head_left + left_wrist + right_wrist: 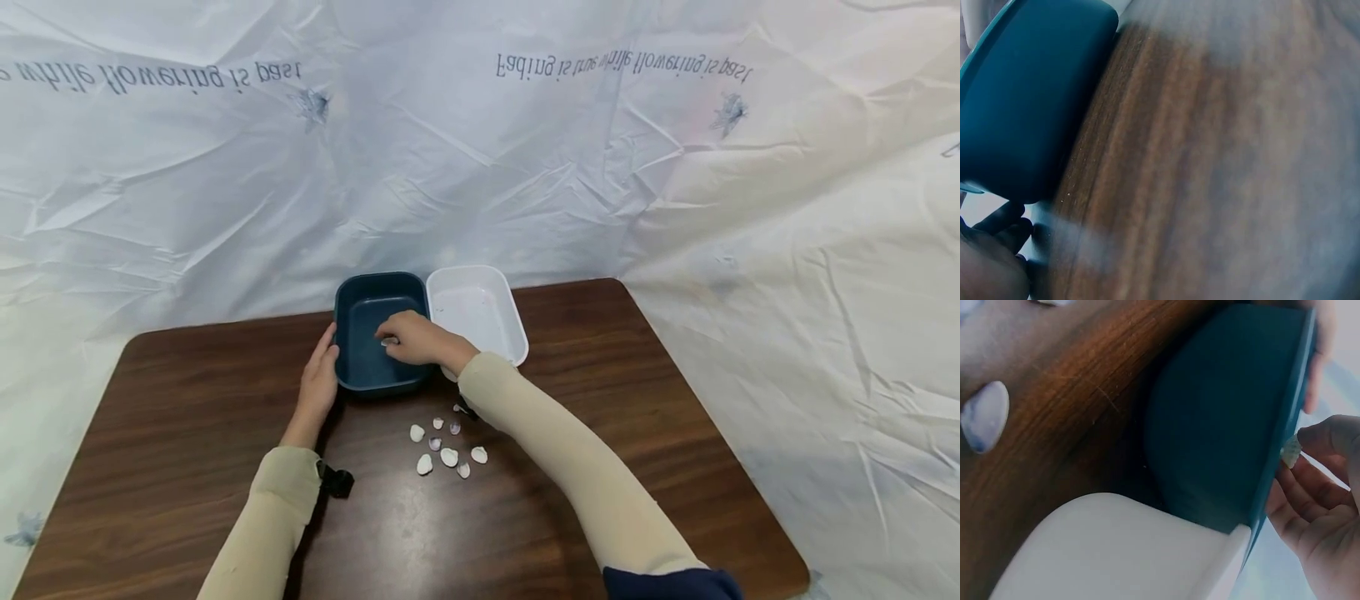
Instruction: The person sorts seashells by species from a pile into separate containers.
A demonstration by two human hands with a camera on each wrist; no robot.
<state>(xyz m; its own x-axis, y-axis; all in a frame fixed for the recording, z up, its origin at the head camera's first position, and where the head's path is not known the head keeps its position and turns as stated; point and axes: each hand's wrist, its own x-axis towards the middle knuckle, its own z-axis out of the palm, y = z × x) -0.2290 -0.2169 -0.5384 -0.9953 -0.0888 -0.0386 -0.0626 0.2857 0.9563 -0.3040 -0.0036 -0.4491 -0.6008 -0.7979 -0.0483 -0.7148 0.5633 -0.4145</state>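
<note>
My right hand point(417, 337) is over the dark teal tub point(378, 387), pinching a small seashell point(1291, 451) between thumb and fingers. In the right wrist view, the shell looks pale and ribbed, level with the tub's rim. My left hand point(319, 380) rests against the tub's left outer side with its fingers fairly straight. The left wrist view shows only part of that hand point(991, 256) at the tub's end. Several loose seashells point(449, 457), white and purplish, lie on the table in front of the tub.
A white tub point(517, 329) stands against the teal one's right side, partly hidden by my right arm. Both are on a brown wooden table point(600, 400) near its back edge. A pale printed sheet point(465, 167) hangs behind and to the right.
</note>
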